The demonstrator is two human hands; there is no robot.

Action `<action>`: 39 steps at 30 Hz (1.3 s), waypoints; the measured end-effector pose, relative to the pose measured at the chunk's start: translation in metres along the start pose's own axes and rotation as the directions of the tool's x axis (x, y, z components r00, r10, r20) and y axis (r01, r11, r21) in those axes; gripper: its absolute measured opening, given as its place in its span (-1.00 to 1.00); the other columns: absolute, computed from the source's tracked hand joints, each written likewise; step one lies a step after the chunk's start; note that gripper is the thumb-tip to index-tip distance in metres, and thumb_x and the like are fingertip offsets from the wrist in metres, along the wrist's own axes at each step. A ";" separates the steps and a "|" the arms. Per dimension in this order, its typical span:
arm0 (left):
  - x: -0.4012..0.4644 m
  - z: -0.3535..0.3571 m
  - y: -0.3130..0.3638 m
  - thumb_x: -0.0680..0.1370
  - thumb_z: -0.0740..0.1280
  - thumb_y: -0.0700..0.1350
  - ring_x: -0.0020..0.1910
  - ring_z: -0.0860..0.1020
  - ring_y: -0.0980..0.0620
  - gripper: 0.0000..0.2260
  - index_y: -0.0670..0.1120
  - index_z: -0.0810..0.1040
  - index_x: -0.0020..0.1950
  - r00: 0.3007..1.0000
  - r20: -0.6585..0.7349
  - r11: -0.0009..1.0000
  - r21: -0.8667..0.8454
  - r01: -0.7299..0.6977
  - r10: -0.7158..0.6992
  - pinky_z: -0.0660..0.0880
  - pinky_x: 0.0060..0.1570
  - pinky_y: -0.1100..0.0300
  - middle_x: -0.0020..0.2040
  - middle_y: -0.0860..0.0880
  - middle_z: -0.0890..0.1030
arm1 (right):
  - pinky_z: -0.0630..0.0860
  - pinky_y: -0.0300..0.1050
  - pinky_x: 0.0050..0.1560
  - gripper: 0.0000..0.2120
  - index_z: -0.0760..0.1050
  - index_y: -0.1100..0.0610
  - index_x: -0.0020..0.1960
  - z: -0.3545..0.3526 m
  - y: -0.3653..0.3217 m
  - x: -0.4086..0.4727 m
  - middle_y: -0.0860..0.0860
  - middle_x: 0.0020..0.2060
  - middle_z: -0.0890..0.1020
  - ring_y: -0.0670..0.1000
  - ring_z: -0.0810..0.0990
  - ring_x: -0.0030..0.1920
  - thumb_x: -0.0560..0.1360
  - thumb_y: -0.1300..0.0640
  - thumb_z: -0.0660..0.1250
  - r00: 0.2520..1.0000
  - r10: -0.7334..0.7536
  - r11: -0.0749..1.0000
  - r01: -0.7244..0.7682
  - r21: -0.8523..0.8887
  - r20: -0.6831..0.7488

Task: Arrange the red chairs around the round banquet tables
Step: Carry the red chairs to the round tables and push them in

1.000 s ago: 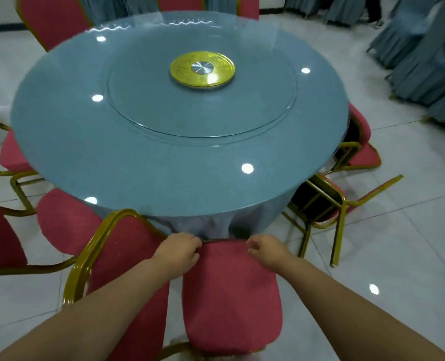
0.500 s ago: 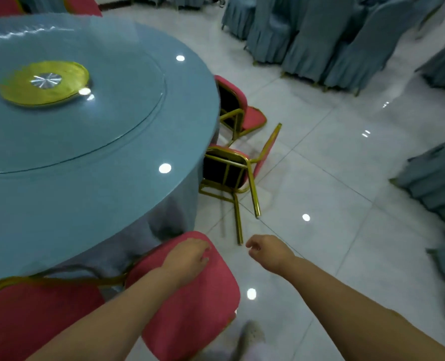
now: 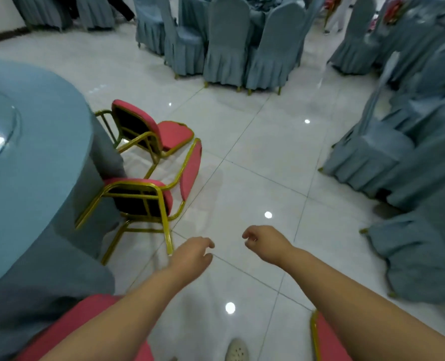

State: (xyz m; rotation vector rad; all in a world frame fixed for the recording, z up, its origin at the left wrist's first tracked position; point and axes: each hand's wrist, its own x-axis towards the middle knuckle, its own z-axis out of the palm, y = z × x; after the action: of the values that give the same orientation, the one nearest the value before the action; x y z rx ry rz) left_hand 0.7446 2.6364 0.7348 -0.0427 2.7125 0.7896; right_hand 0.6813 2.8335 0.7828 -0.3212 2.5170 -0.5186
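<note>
The round banquet table (image 3: 21, 162) with a blue cloth fills the left edge. Two red chairs with gold frames lie tipped against it: the nearer red chair (image 3: 190, 170) rests on its backrest with legs pointing toward me, and the farther red chair (image 3: 176, 135) lies behind it. My left hand (image 3: 192, 254) hovers over the floor just right of the nearer chair's gold leg, fingers loosely curled, holding nothing. My right hand (image 3: 265, 243) hangs beside it, empty. A red chair back (image 3: 81, 327) sits under my left forearm, and another red chair edge (image 3: 328, 340) shows at the bottom right.
Chairs in grey-blue covers (image 3: 226, 43) crowd the far side and a row of covered chairs (image 3: 409, 157) lines the right. Glossy white tile floor (image 3: 255, 157) lies between them and the table. My shoe (image 3: 237, 350) shows at the bottom.
My view has swung right, away from the table top. Both hands have let go of the red chair back and now hover over the floor near the tipped chairs.
</note>
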 end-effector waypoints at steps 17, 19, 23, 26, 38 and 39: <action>0.259 -0.076 0.025 0.60 0.21 -0.09 0.30 0.42 0.08 -0.72 -0.02 0.45 0.31 0.995 -0.046 0.996 -0.007 0.092 -0.092 0.33 0.22 0.25 0.30 0.04 0.48 | 0.48 -0.18 0.01 -0.77 0.54 0.09 0.17 -0.155 0.057 0.235 -0.02 0.03 0.57 -0.02 0.53 -0.04 0.54 0.12 0.23 1.000 -0.002 0.993 0.000 0.118 0.013; 0.296 -0.094 0.023 0.60 0.21 -0.08 0.30 0.42 0.08 -0.72 0.00 0.45 0.31 0.993 -0.035 0.993 -0.033 0.115 -0.116 0.36 0.25 0.22 0.30 0.04 0.48 | 0.50 -0.15 0.04 -0.77 0.54 0.09 0.16 -0.179 0.055 0.272 -0.02 0.00 0.56 0.01 0.56 -0.02 0.54 0.12 0.23 0.999 0.022 0.994 -0.025 0.110 0.035; 0.367 -0.127 0.011 0.60 0.20 -0.09 0.30 0.42 0.09 -0.71 -0.01 0.45 0.32 0.988 -0.040 0.988 -0.043 0.148 -0.150 0.36 0.25 0.21 0.31 0.06 0.47 | 0.50 -0.15 0.01 -0.78 0.54 0.08 0.14 -0.217 0.055 0.341 -0.01 -0.01 0.56 0.02 0.59 -0.01 0.54 0.14 0.23 0.998 0.047 0.988 -0.051 0.145 0.031; 0.410 -0.145 0.002 0.59 0.22 -0.09 0.29 0.44 0.06 -0.66 0.00 0.39 0.38 0.981 -0.026 0.981 -0.030 0.192 -0.193 0.35 0.24 0.21 0.34 0.03 0.46 | 0.55 -0.09 0.04 -0.85 0.53 0.02 0.03 -0.237 0.057 0.383 0.02 -0.01 0.59 0.02 0.61 0.00 0.53 0.16 0.22 0.997 0.064 0.973 -0.073 0.219 0.052; 0.581 -0.181 -0.020 0.57 0.26 -0.09 0.23 0.47 0.05 -0.61 -0.02 0.35 0.40 0.904 -0.016 0.900 -0.101 0.424 -0.428 0.36 0.11 0.29 0.30 0.02 0.48 | 0.50 -0.17 -0.10 -0.87 0.51 0.05 0.02 -0.338 0.061 0.613 0.06 -0.05 0.61 0.05 0.62 -0.01 0.54 0.19 0.20 0.982 -0.066 0.985 0.035 0.169 0.177; 0.596 -0.186 -0.019 0.57 0.27 -0.09 0.21 0.48 0.04 -0.62 -0.02 0.36 0.39 0.889 -0.013 0.885 -0.108 0.453 -0.457 0.37 0.09 0.28 0.28 0.02 0.49 | 0.50 -0.17 -0.11 -0.85 0.52 0.06 0.04 -0.348 0.061 0.635 0.06 -0.06 0.61 0.05 0.62 -0.01 0.54 0.19 0.21 0.978 -0.081 0.988 0.052 0.148 0.194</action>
State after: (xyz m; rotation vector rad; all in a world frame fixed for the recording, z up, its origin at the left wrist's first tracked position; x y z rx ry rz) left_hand 0.1267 2.5576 0.6906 -0.6992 2.5333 0.7813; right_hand -0.0418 2.7819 0.7328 -0.3843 2.2685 -0.6556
